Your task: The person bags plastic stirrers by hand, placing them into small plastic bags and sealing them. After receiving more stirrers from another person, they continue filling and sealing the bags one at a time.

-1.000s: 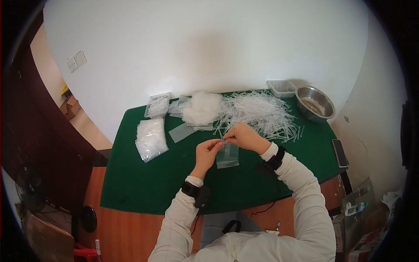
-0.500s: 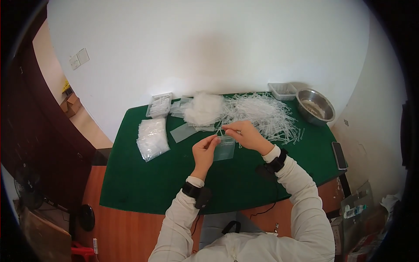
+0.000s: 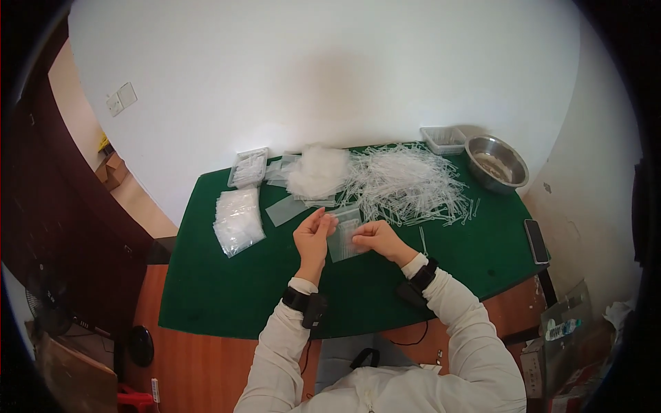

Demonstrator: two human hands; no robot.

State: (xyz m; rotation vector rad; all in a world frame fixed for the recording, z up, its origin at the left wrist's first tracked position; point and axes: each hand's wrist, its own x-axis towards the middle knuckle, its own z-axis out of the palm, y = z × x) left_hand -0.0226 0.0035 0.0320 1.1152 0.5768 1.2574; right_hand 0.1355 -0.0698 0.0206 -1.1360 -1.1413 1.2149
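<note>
Holds a clear plastic bag (image 3: 342, 246) between the hands, over the middle of the green worktop (image 3: 234, 296); cannot tell touching from hovering at its lower edge. Pinches the bag's upper left side with the left hand (image 3: 315, 235) and grasps its right side with the right hand (image 3: 379, 241). Shows thin pale sticks (image 3: 348, 229), only faintly, inside the bag. Has loose clear sticks (image 3: 423, 241) lying just right of the right hand and, beyond both hands, a wide tangled heap of clear sticks (image 3: 410, 180). Has a stack of frosted bags (image 3: 318, 171) directly left of that heap, with one flat bag (image 3: 285, 210) nearer the left hand. Carries a pile of glossy bags (image 3: 239, 224) farther left, in front of a clear tray (image 3: 248, 167). Holds at the back right a second clear tray (image 3: 444, 140) beside a steel bowl (image 3: 497, 163), and near the right edge a dark phone (image 3: 536, 242).
</note>
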